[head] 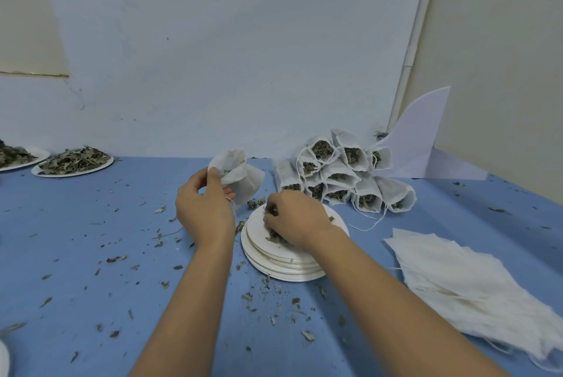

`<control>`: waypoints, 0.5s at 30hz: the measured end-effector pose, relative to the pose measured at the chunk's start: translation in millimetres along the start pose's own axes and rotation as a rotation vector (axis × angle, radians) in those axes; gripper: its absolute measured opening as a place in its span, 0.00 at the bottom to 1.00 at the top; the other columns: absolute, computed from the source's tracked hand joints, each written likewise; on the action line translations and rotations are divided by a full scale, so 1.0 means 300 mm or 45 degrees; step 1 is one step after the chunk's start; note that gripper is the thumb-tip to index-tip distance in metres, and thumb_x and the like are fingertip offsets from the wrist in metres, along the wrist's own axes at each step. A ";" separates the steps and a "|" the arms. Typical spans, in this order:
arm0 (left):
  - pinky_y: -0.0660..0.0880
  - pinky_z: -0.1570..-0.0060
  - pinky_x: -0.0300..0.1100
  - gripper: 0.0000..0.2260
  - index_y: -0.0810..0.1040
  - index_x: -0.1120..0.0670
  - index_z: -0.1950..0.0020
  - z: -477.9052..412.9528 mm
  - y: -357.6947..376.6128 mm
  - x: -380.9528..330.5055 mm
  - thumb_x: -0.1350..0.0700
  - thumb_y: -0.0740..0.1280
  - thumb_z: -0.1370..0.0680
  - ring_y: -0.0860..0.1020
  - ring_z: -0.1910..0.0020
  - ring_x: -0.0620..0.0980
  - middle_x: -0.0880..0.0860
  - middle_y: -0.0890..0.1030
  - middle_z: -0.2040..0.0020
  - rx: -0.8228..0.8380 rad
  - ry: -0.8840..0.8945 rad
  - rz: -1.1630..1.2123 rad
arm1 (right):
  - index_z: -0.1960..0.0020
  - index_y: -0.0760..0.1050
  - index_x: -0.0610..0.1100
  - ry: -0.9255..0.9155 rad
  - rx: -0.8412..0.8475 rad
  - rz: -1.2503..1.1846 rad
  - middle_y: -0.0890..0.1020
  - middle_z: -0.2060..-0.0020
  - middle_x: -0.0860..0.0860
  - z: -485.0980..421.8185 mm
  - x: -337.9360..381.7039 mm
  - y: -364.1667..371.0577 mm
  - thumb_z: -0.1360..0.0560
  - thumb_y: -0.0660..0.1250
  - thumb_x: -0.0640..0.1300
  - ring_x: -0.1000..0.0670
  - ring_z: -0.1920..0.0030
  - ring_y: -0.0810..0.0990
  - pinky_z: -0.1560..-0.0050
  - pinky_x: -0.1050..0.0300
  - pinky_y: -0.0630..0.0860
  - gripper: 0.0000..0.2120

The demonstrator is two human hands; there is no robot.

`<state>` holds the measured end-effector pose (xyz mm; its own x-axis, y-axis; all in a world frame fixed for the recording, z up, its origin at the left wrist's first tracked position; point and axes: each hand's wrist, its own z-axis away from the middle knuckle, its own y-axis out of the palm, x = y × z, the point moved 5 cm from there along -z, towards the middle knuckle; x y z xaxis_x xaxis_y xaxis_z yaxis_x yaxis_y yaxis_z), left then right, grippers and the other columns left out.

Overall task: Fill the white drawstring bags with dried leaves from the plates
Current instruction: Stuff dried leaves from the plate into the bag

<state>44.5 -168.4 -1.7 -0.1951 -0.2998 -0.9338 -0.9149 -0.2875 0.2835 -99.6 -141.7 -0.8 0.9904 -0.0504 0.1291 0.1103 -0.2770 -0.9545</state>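
Observation:
My left hand (204, 211) holds a white drawstring bag (240, 176) upright by its open mouth, a few leaves showing inside. Just right of it, my right hand (294, 217) has its fingers curled around a clump of dried leaves (275, 236) on the top plate of a stack of white plates (286, 264). Behind the stack, several filled bags (341, 175) lie piled with their open ends facing me. A heap of flat unfilled bags (469, 279) lies at the right.
Two plates of dried leaves stand at the far left: one (73, 161) and a partly cut-off one (18, 157). Leaf crumbs litter the blue table (91, 254). A white sheet (423, 145) leans at the back right against the wall.

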 end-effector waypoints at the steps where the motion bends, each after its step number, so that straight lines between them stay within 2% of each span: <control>1: 0.72 0.68 0.27 0.08 0.80 0.55 0.49 0.002 0.001 -0.001 0.54 0.63 0.20 0.76 0.71 0.33 0.55 0.81 0.46 -0.001 0.002 0.000 | 0.43 0.76 0.45 0.005 0.013 0.012 0.79 0.47 0.48 -0.002 0.000 -0.005 0.23 0.62 0.48 0.45 0.46 0.77 0.50 0.51 0.74 0.12; 3: 0.73 0.66 0.30 0.07 0.80 0.54 0.50 0.003 -0.001 -0.003 0.54 0.64 0.20 0.76 0.72 0.33 0.55 0.81 0.47 -0.009 0.003 -0.001 | 0.36 0.72 0.48 0.018 0.060 0.010 0.75 0.39 0.49 -0.006 -0.001 -0.017 0.23 0.61 0.52 0.45 0.40 0.74 0.42 0.48 0.70 0.17; 5: 0.76 0.61 0.37 0.07 0.80 0.54 0.50 0.004 -0.004 -0.003 0.54 0.64 0.20 0.77 0.71 0.38 0.56 0.81 0.47 -0.012 -0.007 0.002 | 0.30 0.67 0.53 0.039 0.045 -0.039 0.70 0.31 0.52 -0.001 -0.018 -0.049 0.24 0.60 0.60 0.47 0.33 0.70 0.33 0.42 0.63 0.25; 7: 0.79 0.57 0.43 0.08 0.80 0.55 0.49 0.005 -0.006 -0.007 0.54 0.64 0.20 0.78 0.69 0.41 0.57 0.81 0.47 -0.009 -0.018 0.003 | 0.28 0.63 0.56 0.037 0.018 -0.267 0.64 0.27 0.55 0.019 -0.055 -0.096 0.28 0.61 0.67 0.50 0.29 0.65 0.29 0.40 0.60 0.32; 9: 0.80 0.54 0.46 0.08 0.80 0.56 0.48 0.009 -0.006 -0.012 0.54 0.63 0.20 0.78 0.68 0.43 0.58 0.81 0.47 -0.007 -0.023 0.001 | 0.25 0.56 0.59 0.006 0.151 -0.540 0.57 0.24 0.55 0.053 -0.106 -0.119 0.33 0.66 0.70 0.51 0.25 0.56 0.27 0.45 0.57 0.41; 11: 0.79 0.57 0.42 0.08 0.80 0.55 0.49 0.013 -0.001 -0.012 0.54 0.63 0.20 0.77 0.70 0.40 0.58 0.81 0.46 -0.001 -0.005 -0.009 | 0.24 0.46 0.61 -0.007 0.350 -0.473 0.46 0.22 0.55 0.091 -0.166 -0.109 0.38 0.69 0.71 0.51 0.23 0.44 0.25 0.41 0.49 0.51; 13: 0.75 0.62 0.36 0.08 0.80 0.54 0.49 0.014 0.002 -0.005 0.53 0.63 0.20 0.76 0.72 0.35 0.56 0.80 0.46 -0.002 0.016 -0.036 | 0.25 0.39 0.64 0.020 0.488 -0.309 0.39 0.23 0.56 0.119 -0.219 -0.077 0.40 0.70 0.70 0.50 0.24 0.35 0.26 0.36 0.41 0.55; 15: 0.76 0.59 0.39 0.08 0.80 0.54 0.48 0.015 0.005 0.001 0.53 0.64 0.20 0.77 0.71 0.37 0.56 0.80 0.46 0.004 0.010 -0.046 | 0.25 0.37 0.65 0.036 0.548 -0.314 0.38 0.24 0.56 0.130 -0.247 -0.044 0.38 0.71 0.69 0.50 0.25 0.32 0.27 0.35 0.36 0.55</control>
<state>41.4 -164.8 -2.6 -0.1592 -0.2962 -0.9418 -0.9222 -0.2958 0.2490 -171.2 -96.9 -8.4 0.9285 -0.0610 0.3663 0.3713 0.1368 -0.9184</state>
